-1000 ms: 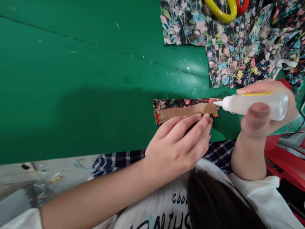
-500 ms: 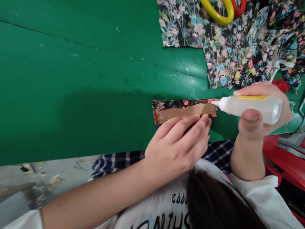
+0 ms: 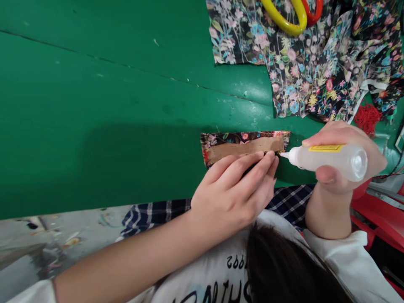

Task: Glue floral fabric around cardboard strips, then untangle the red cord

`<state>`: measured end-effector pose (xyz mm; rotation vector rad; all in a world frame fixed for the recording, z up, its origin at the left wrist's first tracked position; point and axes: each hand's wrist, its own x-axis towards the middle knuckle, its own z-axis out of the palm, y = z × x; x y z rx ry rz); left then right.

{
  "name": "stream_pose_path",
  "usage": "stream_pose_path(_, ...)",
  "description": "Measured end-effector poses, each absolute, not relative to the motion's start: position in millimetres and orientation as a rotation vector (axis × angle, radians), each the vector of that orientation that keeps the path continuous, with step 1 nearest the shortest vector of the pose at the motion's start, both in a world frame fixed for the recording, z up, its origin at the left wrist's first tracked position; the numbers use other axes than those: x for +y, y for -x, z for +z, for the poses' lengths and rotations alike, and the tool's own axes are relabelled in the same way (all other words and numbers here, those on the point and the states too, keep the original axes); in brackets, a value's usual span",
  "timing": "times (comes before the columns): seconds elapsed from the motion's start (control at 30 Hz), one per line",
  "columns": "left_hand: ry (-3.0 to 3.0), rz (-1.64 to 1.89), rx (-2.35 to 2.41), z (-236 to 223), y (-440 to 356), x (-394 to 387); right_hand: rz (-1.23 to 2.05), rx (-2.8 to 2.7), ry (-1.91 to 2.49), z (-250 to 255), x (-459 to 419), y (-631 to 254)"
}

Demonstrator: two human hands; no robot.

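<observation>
Strip of floral fabric point(image 3: 232, 137) with a brown band point(image 3: 243, 148), flat on the green surface point(image 3: 94, 80), long axis running left to right across the body. Nearer: left hand point(image 3: 232, 191), outstretched fingers touching the strip's near edge, no grip visible, thumb hidden. Off the strip's right end: right hand point(image 3: 356, 139), wrapped around a squeeze bottle point(image 3: 325, 160), nozzle point(image 3: 285, 155) by the near right corner, contact unclear. Yellow label point(image 3: 326, 148) unreadable; on the shirt point(image 3: 208, 273), strip's near side, upside-down "1992" and larger, partly hidden letters.
</observation>
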<state>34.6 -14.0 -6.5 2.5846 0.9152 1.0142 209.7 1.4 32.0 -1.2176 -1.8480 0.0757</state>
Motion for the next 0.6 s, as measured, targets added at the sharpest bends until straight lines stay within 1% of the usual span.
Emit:
stream_pose_path(0.13,-2.598,0.979,0.921,-7.5,-33.1,-14.3,0.046,-1.846,1.212,33.7,1.0,-210.1)
stream_pose_path(0.3,-2.598,0.994,0.915,-8.0,-33.4,-15.1,0.092,-1.885,1.236,37.3,-0.8,-211.7)
stream_pose_path(0.6,-2.616,0.992,0.936,-7.0,-35.5,-12.7,-0.004,-1.748,1.324,29.2,3.6,-213.8)
